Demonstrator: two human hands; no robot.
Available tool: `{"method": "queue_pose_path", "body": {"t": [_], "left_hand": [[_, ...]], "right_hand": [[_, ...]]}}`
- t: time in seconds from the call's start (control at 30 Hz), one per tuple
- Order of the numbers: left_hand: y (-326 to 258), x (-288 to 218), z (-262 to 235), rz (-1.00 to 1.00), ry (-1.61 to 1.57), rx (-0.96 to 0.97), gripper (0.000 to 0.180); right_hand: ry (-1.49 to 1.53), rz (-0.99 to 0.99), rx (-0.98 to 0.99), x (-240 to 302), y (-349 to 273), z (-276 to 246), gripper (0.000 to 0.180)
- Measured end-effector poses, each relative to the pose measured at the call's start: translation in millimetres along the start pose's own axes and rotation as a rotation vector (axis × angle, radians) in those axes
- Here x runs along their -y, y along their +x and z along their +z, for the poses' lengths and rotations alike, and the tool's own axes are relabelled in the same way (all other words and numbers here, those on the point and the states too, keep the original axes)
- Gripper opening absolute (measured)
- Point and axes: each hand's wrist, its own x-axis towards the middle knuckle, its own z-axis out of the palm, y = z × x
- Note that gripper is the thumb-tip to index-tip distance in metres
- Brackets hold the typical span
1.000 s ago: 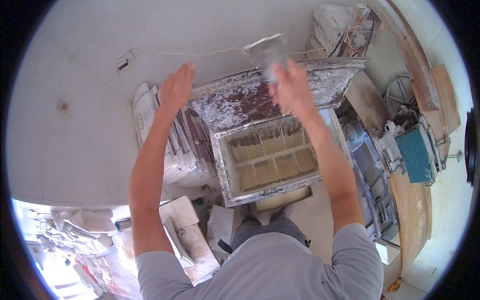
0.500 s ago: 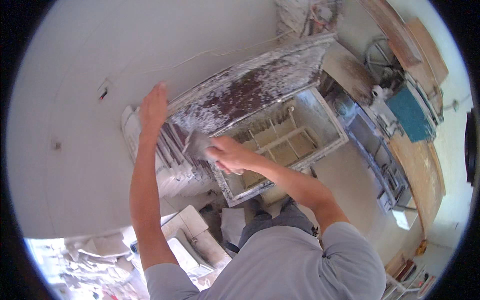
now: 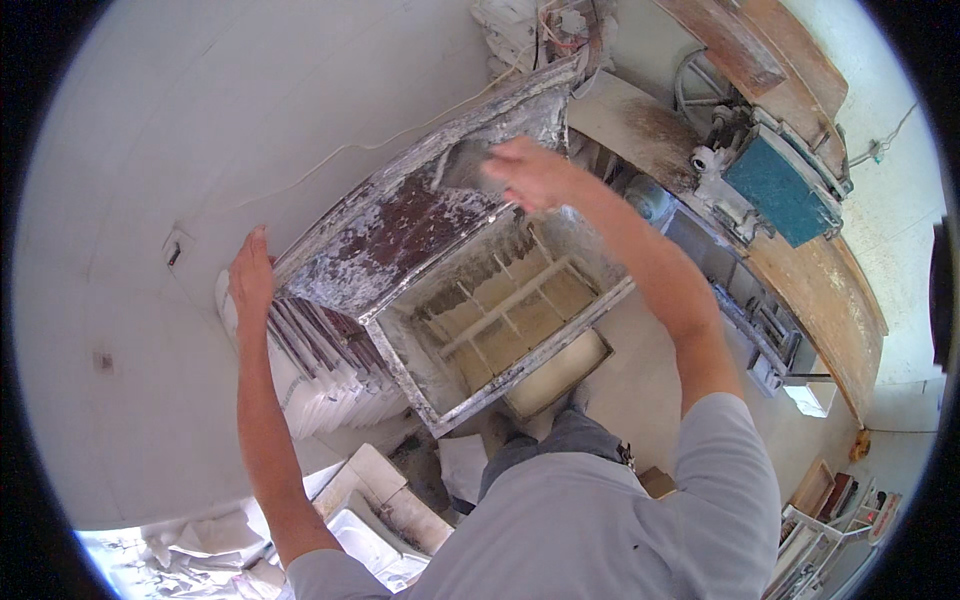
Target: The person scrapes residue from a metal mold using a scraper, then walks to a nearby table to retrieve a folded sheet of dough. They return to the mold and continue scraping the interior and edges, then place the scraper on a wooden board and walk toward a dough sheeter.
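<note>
My right hand (image 3: 530, 175), blurred by motion, is closed around a grey flat-bladed scraper (image 3: 462, 165). The scraper is over the upper right part of a tilted board (image 3: 415, 215), whose brown face is patched with whitish residue. My left hand (image 3: 252, 270) is by the board's left end, fingers extended upward; whether it presses on the board or the wall I cannot tell. Below the board's lower edge, an open rectangular tank (image 3: 405, 375) has a crusted metal rim. Inside it, pale pipes (image 3: 510, 305) cross over a yellowish-tan bottom.
Several thin panels (image 3: 330, 370) lean in a stack at the left wall. A teal machine (image 3: 785, 185) and a workbench (image 3: 820, 310) stand to the right. A white cord (image 3: 345, 148) runs along the wall. A shallow tan tray (image 3: 560, 375) lies beside the tank.
My right hand has carried the scraper from the board's lower left end up to its upper right part. My left hand appears lower and further left; the whole view has shifted too.
</note>
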Motion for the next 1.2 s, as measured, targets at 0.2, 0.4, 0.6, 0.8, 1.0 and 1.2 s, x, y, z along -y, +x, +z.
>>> {"method": "queue_pose_path", "body": {"t": [0.2,0.4,0.6,0.8,1.0,1.2], "left_hand": [[22.6,21.7,0.2,-0.027,-0.016,0.060,0.061],[43.6,44.0,3.1,-0.044,-0.076,0.087,0.059],[85.8,101.6,28.8,0.018,-0.116,0.095,0.059],[129.5,126.9,34.2,0.222,0.074,0.261,0.058],[120.7,93.8,28.1,0.059,-0.016,0.483,0.051],[115.2,74.2,17.1,0.020,-0.201,0.600,0.057]], "right_hand": [[0.185,0.019,-0.156,-34.5,39.0,-124.9,0.039],[0.233,0.009,-0.126,-61.6,56.5,-121.3,0.048],[-0.100,-0.288,-0.211,-121.3,1.6,-29.7,0.058],[-0.517,-0.539,-0.691,-199.9,-4.9,116.0,0.055],[-0.754,-0.337,-0.795,-187.7,52.7,161.2,0.052],[-0.816,-0.600,-1.011,-80.8,104.4,97.0,0.042]]}}
